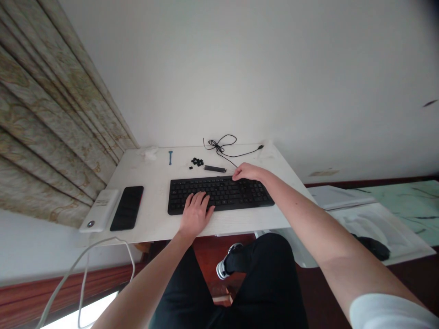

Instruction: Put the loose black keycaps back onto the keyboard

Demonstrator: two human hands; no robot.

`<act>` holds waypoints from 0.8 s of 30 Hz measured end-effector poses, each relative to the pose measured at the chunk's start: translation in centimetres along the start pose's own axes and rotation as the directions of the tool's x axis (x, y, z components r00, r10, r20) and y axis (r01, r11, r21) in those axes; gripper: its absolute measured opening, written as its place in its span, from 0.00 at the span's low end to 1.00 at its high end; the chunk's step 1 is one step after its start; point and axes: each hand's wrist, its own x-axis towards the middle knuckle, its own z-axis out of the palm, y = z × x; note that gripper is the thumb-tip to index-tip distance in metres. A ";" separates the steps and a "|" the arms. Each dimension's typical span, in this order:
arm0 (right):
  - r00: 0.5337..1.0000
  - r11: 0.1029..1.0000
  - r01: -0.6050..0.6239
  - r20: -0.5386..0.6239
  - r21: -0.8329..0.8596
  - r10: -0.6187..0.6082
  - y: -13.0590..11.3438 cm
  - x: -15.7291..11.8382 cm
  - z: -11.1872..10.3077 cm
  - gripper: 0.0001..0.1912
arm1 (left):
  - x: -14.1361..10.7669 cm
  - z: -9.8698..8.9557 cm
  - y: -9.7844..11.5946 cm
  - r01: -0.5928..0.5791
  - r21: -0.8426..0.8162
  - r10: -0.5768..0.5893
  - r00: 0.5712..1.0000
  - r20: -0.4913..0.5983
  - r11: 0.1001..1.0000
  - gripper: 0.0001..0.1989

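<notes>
A black keyboard [222, 205] lies across the white table in front of me. My left hand [196, 211] rests on its left-centre keys, fingers spread and holding nothing I can see. At the keyboard's back edge, right of its middle, my right hand [245, 172] has its fingers pinched together; whatever is between them is hidden or too small to name. Behind the keyboard lie a dark, narrow bar-shaped tool [215, 169] and a small pile of black keycaps [197, 161], with a single loose keycap [190, 167] beside it. A black cable [219, 147] lies coiled farther back, its plug [260, 146] pointing right.
A small blue tool [170, 157] and crumpled white tissue [150, 152] lie at the back left. The black phone [126, 208] and a white power bank [101, 209] sit left of the keyboard. A wall [219, 68] bounds the table behind; a curtain [51, 100] hangs left.
</notes>
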 end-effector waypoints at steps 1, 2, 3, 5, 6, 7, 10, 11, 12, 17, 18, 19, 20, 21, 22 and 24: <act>1.000 1.000 -0.021 0.020 -0.011 0.021 -0.2 0.2 -0.2 0.07 | 0.0 0.0 0.0 0.005 -0.010 -0.005 1.000 -0.002 1.000 0.18; 0.998 0.999 -0.045 0.045 -0.021 0.046 -0.3 0.3 -0.4 0.08 | 0.0 0.0 0.0 0.006 -0.012 -0.006 1.000 -0.002 1.000 0.18; 0.995 0.997 -0.071 0.071 -0.030 0.073 -0.4 0.5 -0.6 0.09 | 0.1 0.0 0.1 0.003 0.000 -0.003 1.000 0.000 1.000 0.18; 0.986 0.993 -0.112 0.118 -0.048 0.117 -0.7 0.8 -0.9 0.12 | 0.1 0.0 0.1 -0.022 0.061 0.022 1.000 0.003 0.998 0.18; 0.983 0.991 -0.122 0.133 -0.055 0.129 -0.8 0.9 -1.0 0.12 | 0.1 0.0 0.0 -0.041 0.103 0.041 0.999 0.004 0.994 0.17; 0.980 0.990 -0.125 0.146 -0.062 0.133 -0.8 1.0 -1.1 0.13 | 0.1 0.0 0.0 -0.060 0.147 0.060 0.998 0.004 0.987 0.17; 0.975 0.986 -0.139 0.162 -0.096 0.154 -1.0 1.4 -1.2 0.14 | 0.2 0.0 0.0 -0.104 0.267 0.106 0.994 0.005 0.958 0.17; 0.973 0.983 -0.150 0.161 -0.109 0.166 -1.0 1.6 -1.2 0.15 | 0.2 0.0 0.0 -0.113 0.298 0.116 0.993 0.007 0.948 0.17; 0.971 0.980 -0.158 0.162 -0.121 0.176 -1.1 1.7 -1.2 0.16 | 0.2 0.0 0.0 -0.120 0.325 0.123 0.992 0.010 0.938 0.17; 0.959 0.979 -0.138 0.227 -0.149 0.170 -1.2 2.1 -1.4 0.18 | 0.2 0.0 0.0 -0.144 0.380 0.150 0.989 0.016 0.914 0.17; 0.958 0.979 -0.139 0.230 -0.147 0.171 -1.2 2.1 -1.5 0.18 | 0.2 0.0 0.0 -0.147 0.382 0.152 0.988 0.016 0.913 0.17; 0.959 0.979 -0.145 0.225 -0.141 0.174 -1.2 2.1 -1.4 0.19 | 0.2 0.1 0.0 -0.148 0.383 0.154 0.988 0.015 0.912 0.17; 0.960 0.979 -0.151 0.217 -0.134 0.178 -1.2 2.1 -1.4 0.20 | 0.2 0.1 0.0 -0.148 0.383 0.154 0.988 0.014 0.912 0.17; 0.961 0.980 -0.156 0.210 -0.126 0.180 -1.1 2.1 -1.3 0.21 | 0.2 0.1 0.0 -0.147 0.383 0.154 0.988 0.013 0.912 0.17; 0.963 0.980 -0.157 0.203 -0.119 0.179 -1.1 2.1 -1.3 0.21 | 0.2 0.1 0.0 -0.147 0.383 0.153 0.988 0.013 0.912 0.18; 0.967 0.982 -0.153 0.186 -0.112 0.172 -1.0 1.9 -1.1 0.21 | 0.1 0.2 0.0 -0.147 0.379 0.153 0.988 0.014 0.913 0.18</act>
